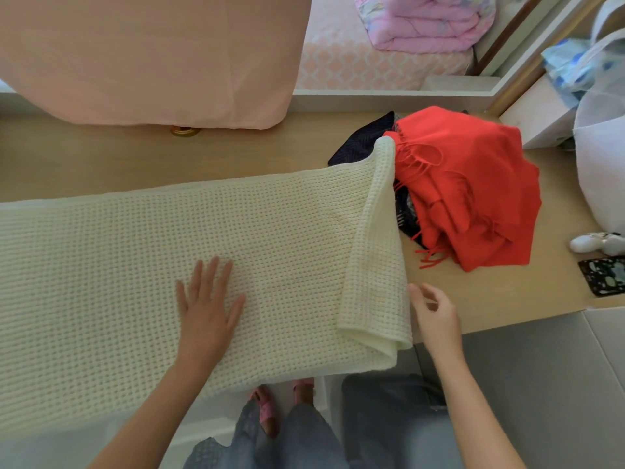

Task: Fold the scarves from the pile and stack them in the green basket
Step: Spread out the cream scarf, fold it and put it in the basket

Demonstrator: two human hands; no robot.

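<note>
A cream knitted scarf [169, 252] lies spread across the wooden table, running off the left edge of the view. Its right end is turned over into a narrow flap [375, 238]. My left hand [208, 306] rests flat on the scarf with fingers spread. My right hand [434, 313] hovers just right of the flap's lower edge, fingers loosely apart and holding nothing. To the right of the flap sits the pile: a red fringed scarf [473, 191] on top of a dark navy one [362, 140]. No green basket is in view.
A pink draped cloth [145, 55] hangs at the back left. A white mesh bag [598, 147], a small white object [598, 243] and a dark phone [603, 275] sit at the table's right end. A grey surface [541, 367] lies at lower right. A folded pink quilt [426, 22] lies beyond.
</note>
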